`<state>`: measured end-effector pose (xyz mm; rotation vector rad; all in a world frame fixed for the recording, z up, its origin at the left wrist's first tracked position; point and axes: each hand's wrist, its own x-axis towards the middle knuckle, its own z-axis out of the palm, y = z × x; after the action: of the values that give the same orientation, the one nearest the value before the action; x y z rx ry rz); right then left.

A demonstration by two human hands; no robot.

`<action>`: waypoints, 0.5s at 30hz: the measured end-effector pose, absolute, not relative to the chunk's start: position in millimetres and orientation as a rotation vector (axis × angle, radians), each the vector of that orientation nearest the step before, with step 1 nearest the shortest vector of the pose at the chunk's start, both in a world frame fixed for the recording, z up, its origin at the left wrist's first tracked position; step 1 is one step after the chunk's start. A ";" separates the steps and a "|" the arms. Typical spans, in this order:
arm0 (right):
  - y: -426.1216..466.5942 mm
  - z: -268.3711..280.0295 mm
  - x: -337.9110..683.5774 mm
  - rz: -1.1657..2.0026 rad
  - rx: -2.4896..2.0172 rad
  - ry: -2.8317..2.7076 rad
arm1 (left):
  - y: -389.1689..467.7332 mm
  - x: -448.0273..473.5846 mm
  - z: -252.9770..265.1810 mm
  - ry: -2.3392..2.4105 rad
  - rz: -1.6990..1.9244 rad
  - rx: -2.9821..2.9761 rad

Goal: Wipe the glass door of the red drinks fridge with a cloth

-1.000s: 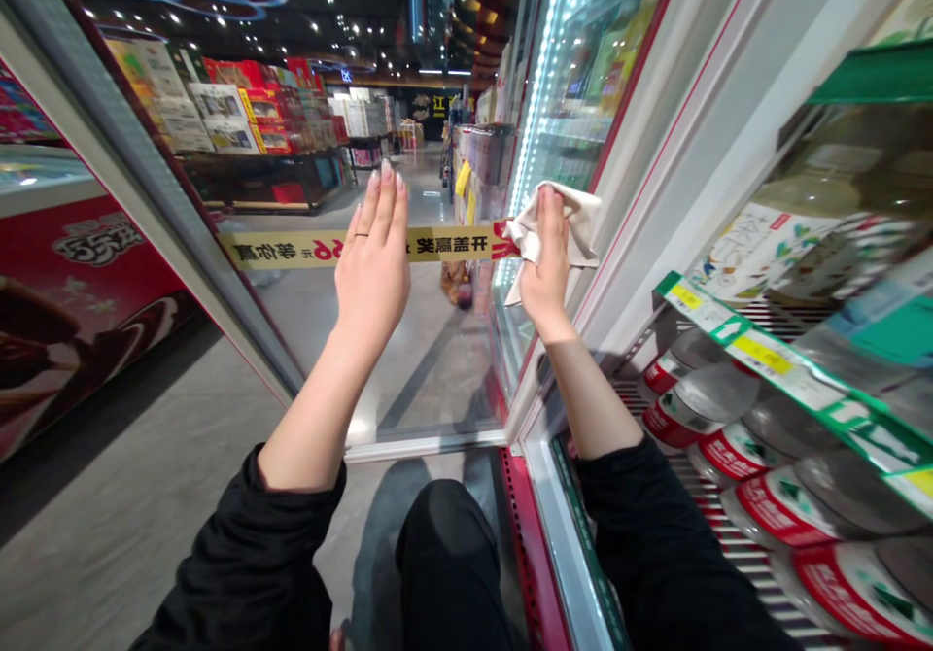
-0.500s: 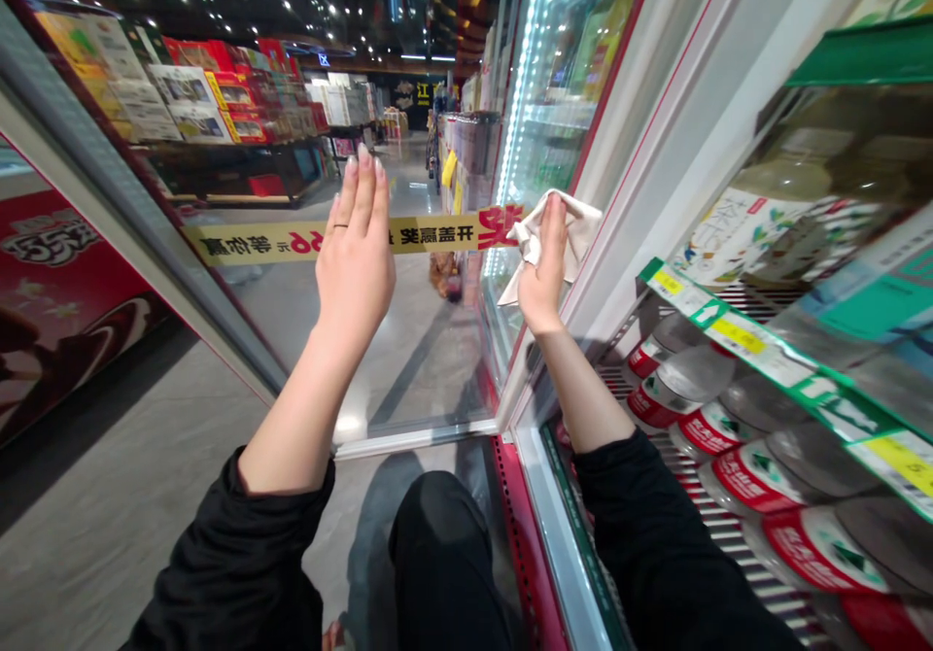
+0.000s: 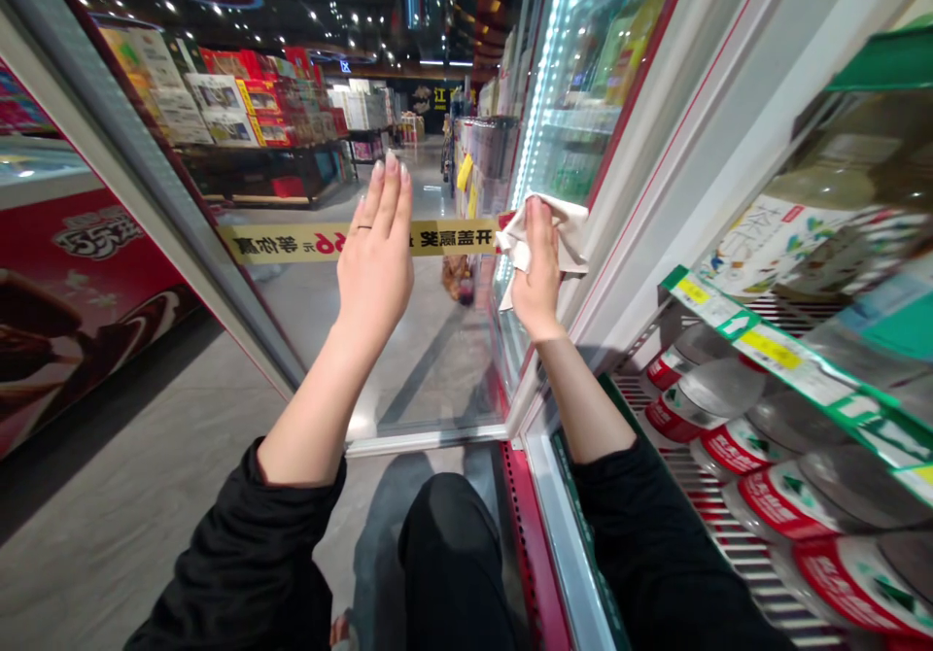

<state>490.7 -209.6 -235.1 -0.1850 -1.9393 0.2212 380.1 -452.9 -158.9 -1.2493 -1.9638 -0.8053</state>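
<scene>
My left hand (image 3: 375, 253) rests flat on the glass door (image 3: 306, 350), fingers extended and pointing up, with a ring on one finger. Beneath it, a yellow strip (image 3: 281, 243) with red and black characters runs across the pane. Near the door's right side, my right hand (image 3: 537, 277) presses a crumpled white cloth (image 3: 572, 223) to the glass. The cloth lies under its fingers and covers the strip's red right end. What the right palm touches is hidden.
At the right, an open cooler holds red-labelled bottles (image 3: 765, 496) below a green-edged shelf (image 3: 816, 379). The white door frame (image 3: 131, 185) slants across the left, beside a red freezer (image 3: 65, 272). My knee (image 3: 456, 534) is close to the door's bottom edge.
My right hand and the cloth have slid left over the glass, onto the strip's red end. My left hand stays about where it was on the pane. The view has turned slightly left.
</scene>
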 end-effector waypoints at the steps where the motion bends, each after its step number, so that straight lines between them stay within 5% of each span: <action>1: -217.5 -228.9 486.7 0.216 -0.142 -1.972 | -453.2 379.8 -159.0 -1.953 -0.815 -1.259; 15: -250.3 -207.2 464.8 0.305 -0.105 -1.947 | -461.8 370.8 -158.8 -1.872 -0.720 -1.318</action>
<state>464.8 -250.3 -207.2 -0.1045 -1.9475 0.3046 370.8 -461.8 -158.8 -1.3183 -1.8723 -0.7198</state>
